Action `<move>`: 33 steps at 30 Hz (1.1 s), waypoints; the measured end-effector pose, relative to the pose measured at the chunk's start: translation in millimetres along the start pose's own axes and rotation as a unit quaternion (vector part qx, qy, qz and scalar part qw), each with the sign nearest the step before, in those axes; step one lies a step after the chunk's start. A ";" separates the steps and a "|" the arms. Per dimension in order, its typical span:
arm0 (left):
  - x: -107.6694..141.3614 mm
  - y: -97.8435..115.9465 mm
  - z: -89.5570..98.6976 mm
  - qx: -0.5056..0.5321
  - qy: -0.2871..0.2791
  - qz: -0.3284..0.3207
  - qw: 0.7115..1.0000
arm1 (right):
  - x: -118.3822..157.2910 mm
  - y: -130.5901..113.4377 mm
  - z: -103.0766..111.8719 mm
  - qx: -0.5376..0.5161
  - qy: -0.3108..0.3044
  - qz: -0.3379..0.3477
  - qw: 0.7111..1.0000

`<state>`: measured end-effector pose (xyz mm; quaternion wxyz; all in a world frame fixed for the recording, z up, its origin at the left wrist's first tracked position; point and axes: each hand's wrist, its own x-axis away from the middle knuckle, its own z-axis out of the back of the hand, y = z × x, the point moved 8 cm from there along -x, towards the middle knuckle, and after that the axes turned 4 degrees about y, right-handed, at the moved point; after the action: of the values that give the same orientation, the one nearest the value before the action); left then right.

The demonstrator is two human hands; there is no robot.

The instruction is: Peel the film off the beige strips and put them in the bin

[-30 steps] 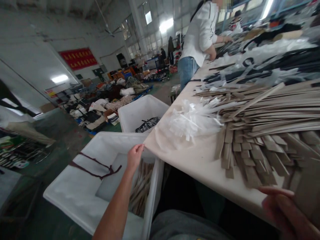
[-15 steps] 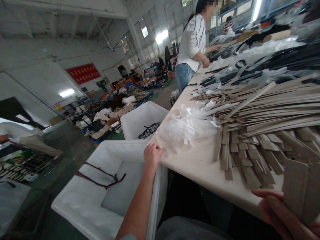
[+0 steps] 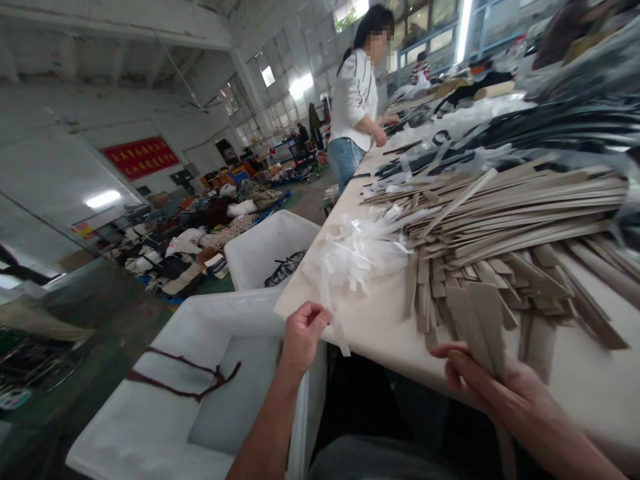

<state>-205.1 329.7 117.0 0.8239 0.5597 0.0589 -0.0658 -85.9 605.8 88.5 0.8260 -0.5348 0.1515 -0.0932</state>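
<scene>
My left hand (image 3: 304, 333) is closed in a pinch at the table's near corner, on a thin translucent plastic strip (image 3: 341, 337) whose tail hangs past the table edge. That strip leads up to a loose heap of clear plastic strips (image 3: 357, 247) on the table. Over the table's front edge, my right hand (image 3: 493, 387) grips a few flat grey-beige fabric strips (image 3: 477, 317); their wide ends stand up above the fingers, and a tail hangs below. Beyond it lies a big pile of similar strips (image 3: 530, 227).
A white plastic bin (image 3: 165, 400) with a brown cord (image 3: 205, 383) stands left of the table (image 3: 370, 320). Behind it, a second white bin (image 3: 270, 243) holds dark patterned material. A co-worker (image 3: 353, 100) stands at the table's far side, near dark strips (image 3: 560, 127).
My right hand has moved left and inward with the fabric strips. My left hand has taken hold of a plastic strip and pulled it toward the table edge. The view has shifted right.
</scene>
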 end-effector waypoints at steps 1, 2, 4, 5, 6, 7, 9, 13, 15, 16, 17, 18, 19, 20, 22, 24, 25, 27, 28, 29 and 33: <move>8.3 9.3 -12.6 0.019 -0.028 -0.006 0.999 | -3.6 -10.1 -8.8 -0.010 -0.031 -0.004 0.999; 16.3 18.8 -25.3 0.027 -0.056 -0.016 0.998 | -7.0 -20.8 -17.1 -0.028 -0.060 0.000 0.998; 31.0 35.6 -48.8 0.013 -0.105 -0.041 0.994 | -14.0 -38.8 -26.8 -0.040 -0.088 0.013 0.995; 37.4 41.9 -59.2 0.002 -0.127 -0.052 0.991 | -17.5 -45.0 -28.2 -0.036 -0.086 0.018 0.996; 43.0 46.6 -68.4 -0.007 -0.146 -0.059 0.988 | -20.6 -48.9 -27.7 -0.030 -0.075 0.018 0.997; 47.7 50.0 -75.8 -0.015 -0.160 -0.066 0.985 | -23.1 -51.2 -25.9 -0.024 -0.060 0.016 0.998; 54.2 54.9 -85.0 -0.046 -0.168 -0.092 0.980 | -25.4 -51.9 -21.1 -0.014 -0.030 0.010 0.999; 62.9 63.1 -92.6 -0.143 -0.150 -0.188 0.960 | -23.1 -44.9 -12.9 0.000 0.012 -0.006 1.000; 67.2 65.9 -96.0 -0.170 -0.148 -0.224 0.948 | -21.5 -39.5 -10.7 0.000 0.019 -0.015 1.000; 69.2 66.7 -97.4 -0.176 -0.150 -0.234 0.944 | -20.8 -36.8 -9.9 0.000 0.019 -0.019 1.000; 71.0 67.2 -98.5 -0.177 -0.152 -0.238 0.943 | -20.4 -34.3 -9.1 0.001 0.017 -0.021 1.000; 72.3 67.1 -99.1 -0.172 -0.156 -0.235 0.944 | -20.2 -32.0 -8.0 0.001 0.016 -0.022 1.000; 73.2 66.1 -99.3 -0.160 -0.162 -0.223 0.948 | -20.1 -30.0 -6.8 0.002 0.013 -0.022 1.000; 73.5 63.8 -99.3 -0.139 -0.170 -0.201 0.955 | -20.3 -28.4 -5.4 0.004 0.010 -0.020 1.000; 73.3 55.5 -100.0 -0.074 -0.200 -0.130 0.968 | -20.8 -26.4 -2.0 0.010 0.002 -0.013 1.000; 74.1 42.9 -104.9 0.013 -0.251 -0.033 0.967 | -21.2 -26.1 2.1 0.025 -0.002 -0.007 1.000; 74.6 37.1 -108.0 0.056 -0.273 0.013 0.960 | -21.1 -27.0 4.0 0.034 -0.003 -0.002 0.999; 74.6 30.0 -114.7 0.128 -0.305 0.079 0.940 | -19.8 -32.0 6.2 0.050 -0.008 0.012 0.999; 73.9 29.3 -118.1 0.158 -0.315 0.096 0.931 | -18.6 -35.9 6.1 0.059 -0.013 0.023 0.998; 72.9 30.3 -121.8 0.183 -0.324 0.105 0.922 | -17.2 -40.6 5.3 0.067 -0.019 0.034 0.997; 73.2 42.8 -137.3 0.230 -0.358 0.102 0.899 | -12.0 -57.5 -1.0 0.099 -0.049 0.079 0.991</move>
<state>-128.7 469.9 93.3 0.6399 0.6754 -0.3139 -0.1893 -97.1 585.1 142.4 0.8862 -0.4405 0.1427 -0.0163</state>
